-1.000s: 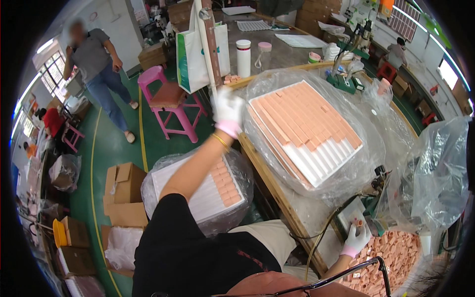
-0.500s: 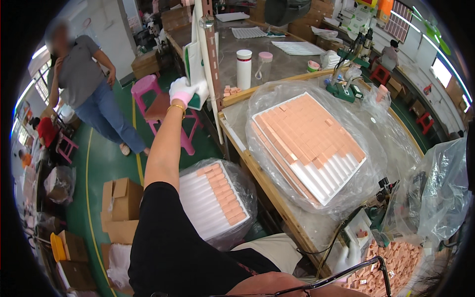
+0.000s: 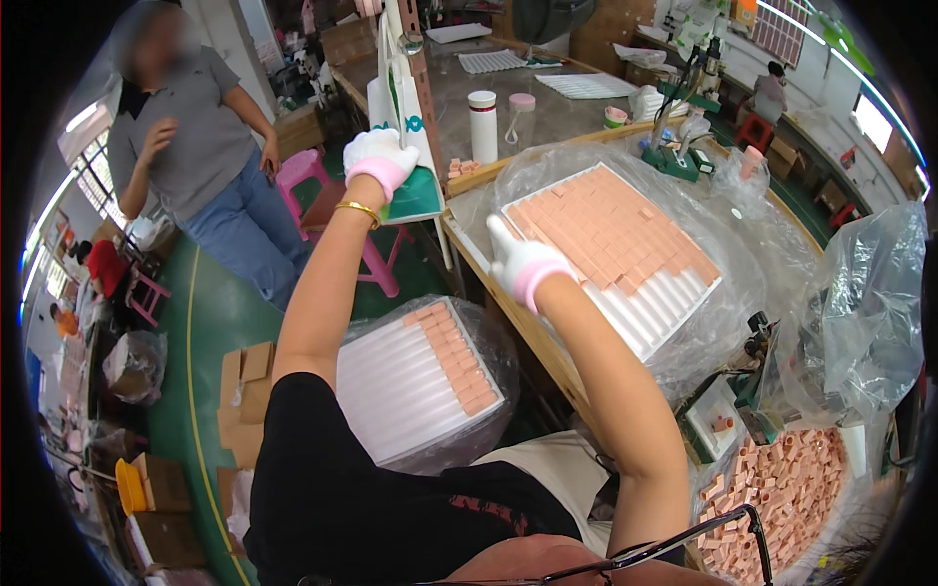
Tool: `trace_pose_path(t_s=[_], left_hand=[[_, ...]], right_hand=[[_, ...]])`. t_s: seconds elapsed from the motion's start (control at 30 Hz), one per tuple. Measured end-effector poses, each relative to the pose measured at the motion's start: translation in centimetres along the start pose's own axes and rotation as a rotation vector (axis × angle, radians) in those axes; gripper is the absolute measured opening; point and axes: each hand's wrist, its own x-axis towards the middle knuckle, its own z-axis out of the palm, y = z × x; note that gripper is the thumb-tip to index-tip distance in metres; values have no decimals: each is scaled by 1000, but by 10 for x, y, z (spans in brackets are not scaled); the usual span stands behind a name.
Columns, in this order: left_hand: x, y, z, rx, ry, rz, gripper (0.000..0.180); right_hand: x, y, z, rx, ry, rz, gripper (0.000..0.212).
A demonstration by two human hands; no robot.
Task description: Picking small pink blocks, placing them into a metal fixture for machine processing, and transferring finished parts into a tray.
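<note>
My left hand (image 3: 379, 159), in a white glove with a pink cuff, is closed on the upper edge of a green-and-white bag (image 3: 415, 193) hanging beside an upright post. What lies inside the bag is hidden. My right hand (image 3: 528, 262), gloved the same way, hovers by the left edge of a white ridged tray (image 3: 653, 337) on the bench. Its fingers reach forward toward the bag, with nothing seen in them. Rows of small peach-coloured blocks (image 3: 606, 230) cover most of that tray; white grooves show at its near end.
Beside my legs, a second ridged tray (image 3: 391, 391) sits low in plastic film. Loose peach pieces (image 3: 772, 498) fill a heap at lower right. A white bottle (image 3: 483, 127) and a jar (image 3: 521, 119) stand behind. A person (image 3: 195, 146) stands left near a pink stool (image 3: 376, 269).
My right hand has come up from beside the loose pieces to the tray's left edge. The bag has tilted open toward me under my left hand. The standing person is closer.
</note>
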Motion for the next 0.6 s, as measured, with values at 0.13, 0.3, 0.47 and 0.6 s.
trace_pose_path(t_s=[0.13,0.3,0.47,0.6], left_hand=[[1,13,19,-76,-31,-35,40],[16,21,34,-166,1,-65,41],[17,22,34,-138,-27,-98,43],[16,11,48,-37,-63,-120,43]], right_hand=[[-80,35,29,-18,-71,-31,71],[-163,95,72,74,-76,140,73],[-215,109,98,342,3,270,76],[-237,110,115,421,37,276,74]])
